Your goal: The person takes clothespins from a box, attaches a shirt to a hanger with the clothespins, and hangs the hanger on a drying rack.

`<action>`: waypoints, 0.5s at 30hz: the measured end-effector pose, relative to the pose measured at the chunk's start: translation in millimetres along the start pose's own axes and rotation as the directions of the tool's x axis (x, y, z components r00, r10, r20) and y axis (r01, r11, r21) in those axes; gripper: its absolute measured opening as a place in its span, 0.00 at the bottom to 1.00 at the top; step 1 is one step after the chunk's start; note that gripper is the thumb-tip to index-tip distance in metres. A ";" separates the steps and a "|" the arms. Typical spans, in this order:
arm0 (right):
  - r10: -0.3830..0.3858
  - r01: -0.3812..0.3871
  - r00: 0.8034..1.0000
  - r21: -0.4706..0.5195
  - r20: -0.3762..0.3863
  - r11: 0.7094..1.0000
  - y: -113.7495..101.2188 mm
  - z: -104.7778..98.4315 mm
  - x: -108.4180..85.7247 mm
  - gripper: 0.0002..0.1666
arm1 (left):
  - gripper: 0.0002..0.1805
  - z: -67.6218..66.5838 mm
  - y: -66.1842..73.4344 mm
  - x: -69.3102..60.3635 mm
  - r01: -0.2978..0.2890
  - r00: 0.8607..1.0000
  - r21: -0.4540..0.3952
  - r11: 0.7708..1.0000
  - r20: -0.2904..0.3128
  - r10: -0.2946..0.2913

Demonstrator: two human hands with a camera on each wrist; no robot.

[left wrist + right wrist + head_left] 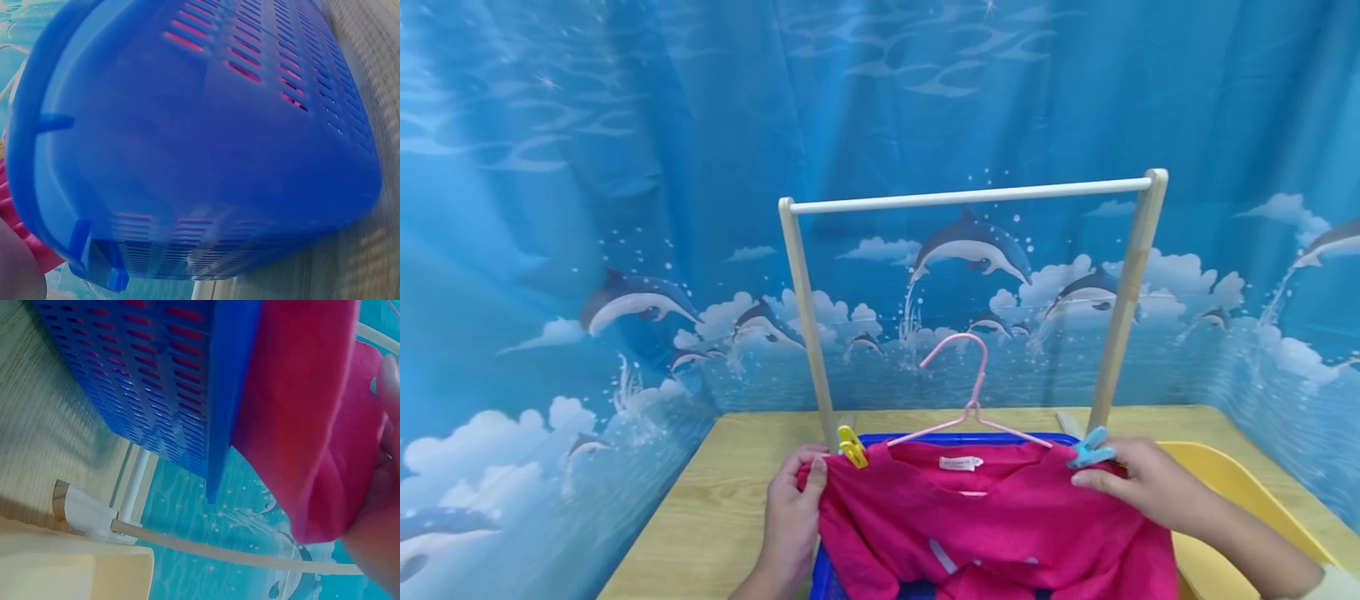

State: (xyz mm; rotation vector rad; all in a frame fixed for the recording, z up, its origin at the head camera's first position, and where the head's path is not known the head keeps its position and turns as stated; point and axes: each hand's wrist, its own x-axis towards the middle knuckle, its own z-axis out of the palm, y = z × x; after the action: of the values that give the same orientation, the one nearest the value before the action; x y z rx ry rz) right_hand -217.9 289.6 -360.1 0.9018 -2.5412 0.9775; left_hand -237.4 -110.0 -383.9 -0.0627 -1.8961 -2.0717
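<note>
A bright pink shirt (pixel 1000 533) hangs on a pink wire hanger (pixel 975 407), whose hook points up. My left hand (pixel 793 508) pinches the shirt at its left shoulder, beside a yellow clothespin (pixel 852 447) clipped there. At the opposite shoulder my right hand (pixel 1138 483) grips the fabric, its thumb in front, right by a light blue clothespin (pixel 1092 448). In the right wrist view a fold of the shirt (pixel 331 456) drapes down from that hand (pixel 381 487). The shirt is over a blue slatted basket (pixel 156 137), with more pink cloth showing through the slots.
A rack with a white bar (pixel 970 197) and wooden posts (pixel 1126 304) stands behind the basket. To the right on the wooden table (pixel 700 500) is a yellow tub (pixel 1213 575). A blue dolphin-print curtain (pixel 715 167) surrounds the table at the back and sides.
</note>
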 end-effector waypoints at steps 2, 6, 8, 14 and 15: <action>-0.005 0.004 1.000 -0.027 -0.017 1.000 -0.7 0.5 0.9 0.14 | 0.12 0.1 0.6 0.6 0.000 1.000 -0.007 1.000 0.000 0.000; -0.022 0.015 0.997 -0.091 -0.079 0.996 -1.3 1.1 1.2 0.16 | 0.12 0.3 1.4 1.7 -0.012 1.000 -0.011 1.000 0.001 0.012; -0.045 0.031 0.993 -0.123 -0.113 0.992 -1.0 1.7 0.6 0.16 | 0.11 0.6 1.6 1.8 -0.023 1.000 -0.015 1.000 0.003 0.023; -0.154 0.111 0.961 -0.193 -0.228 0.975 1.0 5.8 -2.2 0.19 | 0.12 0.5 3.9 0.6 -0.029 0.999 -0.010 1.000 0.021 0.029; -0.172 0.123 0.954 -0.205 -0.244 0.971 1.2 6.4 -2.8 0.19 | 0.13 0.2 4.6 0.1 -0.025 0.999 -0.011 1.000 0.027 0.025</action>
State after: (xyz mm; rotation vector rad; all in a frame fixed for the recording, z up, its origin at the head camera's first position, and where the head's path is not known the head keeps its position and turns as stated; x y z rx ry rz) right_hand -216.8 287.3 -366.7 0.8345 -2.2630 0.7424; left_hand -236.3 -110.0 -379.3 -0.1168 -1.8900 -2.0755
